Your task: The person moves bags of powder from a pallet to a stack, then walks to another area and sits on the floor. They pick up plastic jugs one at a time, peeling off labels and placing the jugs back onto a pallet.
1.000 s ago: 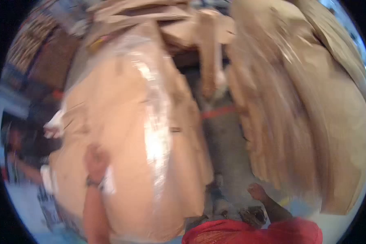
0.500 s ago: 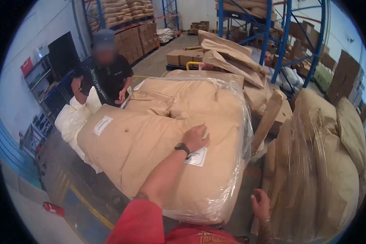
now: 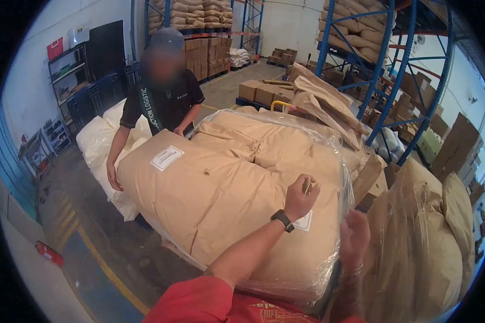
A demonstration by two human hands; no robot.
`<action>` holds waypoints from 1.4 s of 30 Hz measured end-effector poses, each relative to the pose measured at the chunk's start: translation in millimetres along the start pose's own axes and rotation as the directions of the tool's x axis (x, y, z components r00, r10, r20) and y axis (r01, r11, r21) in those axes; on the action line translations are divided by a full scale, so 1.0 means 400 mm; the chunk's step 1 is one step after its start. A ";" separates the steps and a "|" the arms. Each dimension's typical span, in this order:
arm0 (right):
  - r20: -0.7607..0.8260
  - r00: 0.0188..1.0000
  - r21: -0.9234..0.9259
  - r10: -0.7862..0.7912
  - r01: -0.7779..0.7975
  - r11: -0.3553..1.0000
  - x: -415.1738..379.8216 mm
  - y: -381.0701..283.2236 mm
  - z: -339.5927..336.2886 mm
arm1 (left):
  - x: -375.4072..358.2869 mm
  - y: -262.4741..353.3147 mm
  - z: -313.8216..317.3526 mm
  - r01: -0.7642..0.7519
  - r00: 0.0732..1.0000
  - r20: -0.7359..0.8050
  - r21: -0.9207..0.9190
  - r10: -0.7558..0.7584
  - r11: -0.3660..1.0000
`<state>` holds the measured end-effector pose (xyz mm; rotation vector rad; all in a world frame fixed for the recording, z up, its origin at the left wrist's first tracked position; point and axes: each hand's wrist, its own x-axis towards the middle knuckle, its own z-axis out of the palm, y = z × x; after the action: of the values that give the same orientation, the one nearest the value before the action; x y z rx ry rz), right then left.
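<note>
My left hand [image 3: 300, 198], with a dark watch on its wrist, is closed over the wrapped brown paper sacks [image 3: 237, 215]. Between its fingers shows the edge of something small and pale that I cannot make out. A white label [image 3: 303, 220] on the nearest sack is partly hidden behind that wrist. My right hand [image 3: 354, 239] is raised beside the load's right edge, slightly blurred. Its fingers point up, loosely apart, and I see nothing held in them. Clear plastic film [image 3: 344, 177] covers the load's right side.
Across the load a co-worker [image 3: 159, 102] rests a hand [image 3: 113, 178] against a sack's left end. White sacks [image 3: 99, 140] lie at the left. More film-wrapped brown sacks [image 3: 420, 242] stand at the right, with blue racking [image 3: 382, 70] behind. A red fire extinguisher [image 3: 49, 253] is at lower left.
My left hand has lifted a little and shifted right. My right hand has risen toward the load's edge. The co-worker has leaned in and lowered a hand to the sack. The view has shifted.
</note>
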<state>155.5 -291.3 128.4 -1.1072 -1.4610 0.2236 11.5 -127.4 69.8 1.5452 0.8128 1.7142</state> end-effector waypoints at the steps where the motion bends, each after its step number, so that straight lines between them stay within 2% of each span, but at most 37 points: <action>1: 0.057 0.996 -0.015 -0.065 0.066 0.998 0.025 -0.032 0.022 | 0.001 0.000 0.015 0.031 0.999 -0.041 -0.031 -0.032 0.999; 3: 0.159 0.971 -0.042 -0.182 0.190 0.981 0.075 -0.109 0.058 | 0.003 0.005 0.049 0.069 0.995 -0.069 -0.095 -0.076 0.993; 4: 0.248 0.894 -0.016 -0.375 0.390 0.921 0.103 -0.167 0.076 | 0.006 0.008 0.069 0.078 0.995 -0.059 -0.124 -0.085 0.989; 5: 0.327 0.773 0.022 -0.543 0.569 0.822 0.116 -0.211 0.097 | 0.011 0.011 0.096 0.086 0.995 -0.041 -0.154 -0.093 0.984; 6: 0.416 0.636 0.141 -0.650 0.661 0.737 0.126 -0.247 0.118 | 0.014 0.011 0.124 0.051 0.998 -0.036 -0.172 -0.058 0.984; 7: 0.471 0.494 0.353 -0.731 0.654 0.669 0.129 -0.284 0.157 | 0.017 0.012 0.148 0.018 1.000 -0.022 -0.198 -0.023 0.980; 8: 0.481 0.384 0.543 -0.788 0.576 0.612 0.130 -0.310 0.195 | 0.020 0.013 0.183 -0.012 1.000 -0.003 -0.231 0.012 0.973; 9: 0.464 0.319 0.673 -0.827 0.480 0.563 0.120 -0.327 0.231 | 0.022 0.009 0.214 0.026 0.999 0.034 -0.271 -0.017 0.962; 11: 0.373 0.384 0.730 -0.844 0.440 0.523 0.084 -0.340 0.252 | 0.014 -0.009 0.240 0.096 0.994 0.082 -0.315 -0.074 0.944; 12: 0.452 0.392 0.781 -0.801 0.261 0.568 0.042 -0.328 0.267 | 0.011 -0.006 0.248 0.052 0.998 0.044 -0.216 -0.043 0.975; 14: 0.416 0.370 0.824 -0.831 0.233 0.517 0.033 -0.300 0.291 | 0.001 -0.029 0.256 0.079 0.996 0.058 -0.249 -0.066 0.965; 15: 0.298 0.337 0.816 -0.893 0.396 0.421 0.042 -0.279 0.304 | -0.004 -0.042 0.255 0.093 0.995 0.058 -0.261 -0.081 0.961; 17: 0.221 0.421 0.750 -0.880 0.504 0.429 0.057 -0.240 0.316 | -0.006 -0.070 0.248 0.137 0.990 0.056 -0.244 -0.127 0.960; 18: 0.258 0.550 0.711 -0.794 0.448 0.542 0.066 -0.221 0.311 | -0.009 -0.075 0.245 0.156 0.988 0.057 -0.239 -0.147 0.958; 20: 0.136 0.719 0.645 -0.682 0.458 0.611 0.090 -0.195 0.327 | -0.009 -0.079 0.241 0.188 0.982 0.053 -0.239 -0.180 0.953; 21: -0.021 0.752 0.607 -0.659 0.534 0.589 0.109 -0.191 0.347 | -0.010 -0.082 0.248 0.206 0.979 0.050 -0.245 -0.200 0.947; 23: -0.094 0.779 0.573 -0.620 0.552 0.606 0.126 -0.187 0.358 | -0.009 -0.085 0.268 0.234 0.972 0.052 -0.262 -0.229 0.936; 25: 0.069 0.802 0.592 -0.593 0.446 0.672 0.132 -0.184 0.361 | -0.010 -0.091 0.286 0.259 0.966 0.065 -0.273 -0.251 0.927; 28: 0.271 0.721 0.494 -0.638 0.465 0.735 0.116 -0.168 0.394 | -0.026 -0.073 0.306 0.207 0.978 0.035 -0.284 -0.206 0.936; 31: 0.482 0.674 0.427 -0.560 0.378 0.822 0.092 -0.137 0.429 | -0.052 -0.099 0.305 0.234 0.972 0.064 -0.254 -0.225 0.938; 34: 0.810 0.418 0.304 -0.412 0.302 0.904 0.083 -0.100 0.446 | -0.074 -0.133 0.306 0.305 0.952 0.124 -0.280 -0.280 0.910; 37: 0.842 0.344 0.328 -0.416 0.285 0.900 0.028 -0.022 0.499 | -0.058 -0.116 0.301 0.323 0.939 0.211 -0.272 -0.271 0.907; 38: 0.821 0.384 0.341 -0.422 0.263 0.902 0.033 -0.034 0.485 | -0.059 -0.113 0.299 0.326 0.934 0.242 -0.275 -0.263 0.905; 41: 0.879 0.330 0.292 -0.343 0.195 0.936 0.003 0.010 0.493 | -0.073 -0.096 0.295 0.338 0.917 0.311 -0.269 -0.251 0.902; 42: 0.926 0.269 0.223 -0.264 0.173 0.959 0.001 0.015 0.493 | -0.071 -0.089 0.294 0.336 0.913 0.327 -0.269 -0.242 0.903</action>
<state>-9.7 -198.3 74.6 -0.6172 -2.6554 0.8670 133.2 -129.3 36.2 1.3301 0.5505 1.2898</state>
